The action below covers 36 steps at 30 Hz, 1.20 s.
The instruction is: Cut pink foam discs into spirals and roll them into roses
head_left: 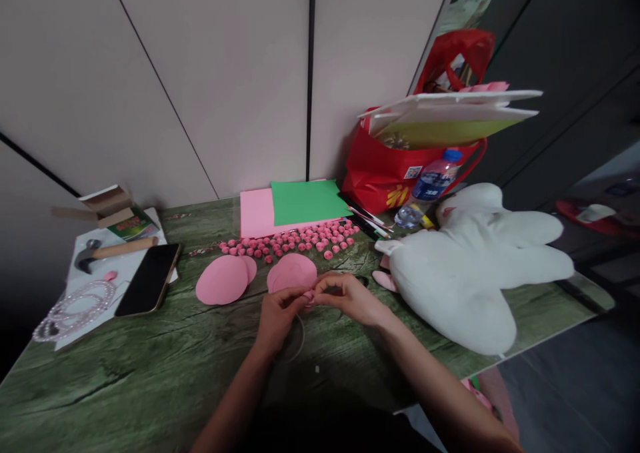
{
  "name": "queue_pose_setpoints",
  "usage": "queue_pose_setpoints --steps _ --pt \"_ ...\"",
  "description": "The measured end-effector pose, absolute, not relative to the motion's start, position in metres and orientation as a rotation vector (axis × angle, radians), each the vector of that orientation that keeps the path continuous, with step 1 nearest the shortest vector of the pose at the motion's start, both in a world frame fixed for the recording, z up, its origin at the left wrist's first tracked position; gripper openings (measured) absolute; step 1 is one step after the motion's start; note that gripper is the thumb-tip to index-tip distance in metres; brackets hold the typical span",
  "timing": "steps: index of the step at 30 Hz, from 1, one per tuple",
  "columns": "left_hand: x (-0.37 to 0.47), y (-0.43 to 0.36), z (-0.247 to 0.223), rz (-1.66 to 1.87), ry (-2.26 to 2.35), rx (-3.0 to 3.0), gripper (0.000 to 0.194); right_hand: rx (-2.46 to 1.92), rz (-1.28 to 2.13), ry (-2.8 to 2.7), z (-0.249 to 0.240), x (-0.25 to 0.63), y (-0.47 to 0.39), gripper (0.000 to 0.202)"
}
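Both hands meet over the middle of the green wood-grain table [150,373], just off its near edge. Left hand [278,318] and right hand [350,299] are curled nearly shut, fingertips pinching a small pink paper piece [309,296] between them; two-handed pinch reads like rolling or shaping, my guess. The piece is too small to tell its form.

Just behind the hands: flat round pink paper discs [293,271], more of them left of that [223,280]. Beyond those, a loose row of small pink rolled paper buds [295,237] runs toward the far edge, in front of the stacked pink and green paper sheets [305,203] against the wall. Layout looks like stock at back, finished pieces in the middle, blanks nearest the hands.

Left end: black phone [149,279], wooden-handled hammer [113,251], clear bead string [75,304] on a white sheet. Right end: white plush toy [475,266], red bag [395,173], plastic water bottle [430,186].
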<state>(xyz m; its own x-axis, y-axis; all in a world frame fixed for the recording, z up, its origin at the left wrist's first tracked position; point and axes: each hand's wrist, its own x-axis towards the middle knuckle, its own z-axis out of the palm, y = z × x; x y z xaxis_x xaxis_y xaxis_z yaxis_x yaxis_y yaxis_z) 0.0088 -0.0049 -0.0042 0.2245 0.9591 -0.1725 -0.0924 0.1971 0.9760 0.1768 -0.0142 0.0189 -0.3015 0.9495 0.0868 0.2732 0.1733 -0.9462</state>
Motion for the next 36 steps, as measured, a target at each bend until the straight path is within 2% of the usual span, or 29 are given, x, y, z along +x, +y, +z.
queue_pose_setpoints --steps 9,22,36 --pt "0.0054 -0.0054 -0.0054 0.917 0.948 0.921 0.021 -1.211 1.132 -1.783 0.0171 0.1760 -0.0137 0.016" --pt "0.0050 -0.0042 -0.0072 0.891 0.978 0.872 0.023 -1.138 1.069 -1.781 0.0189 0.1794 -0.0134 0.020" --pt "0.0042 -0.0052 -0.0076 0.886 0.923 0.822 0.020 -1.260 0.964 -1.879 0.0127 0.1730 -0.0144 0.009"
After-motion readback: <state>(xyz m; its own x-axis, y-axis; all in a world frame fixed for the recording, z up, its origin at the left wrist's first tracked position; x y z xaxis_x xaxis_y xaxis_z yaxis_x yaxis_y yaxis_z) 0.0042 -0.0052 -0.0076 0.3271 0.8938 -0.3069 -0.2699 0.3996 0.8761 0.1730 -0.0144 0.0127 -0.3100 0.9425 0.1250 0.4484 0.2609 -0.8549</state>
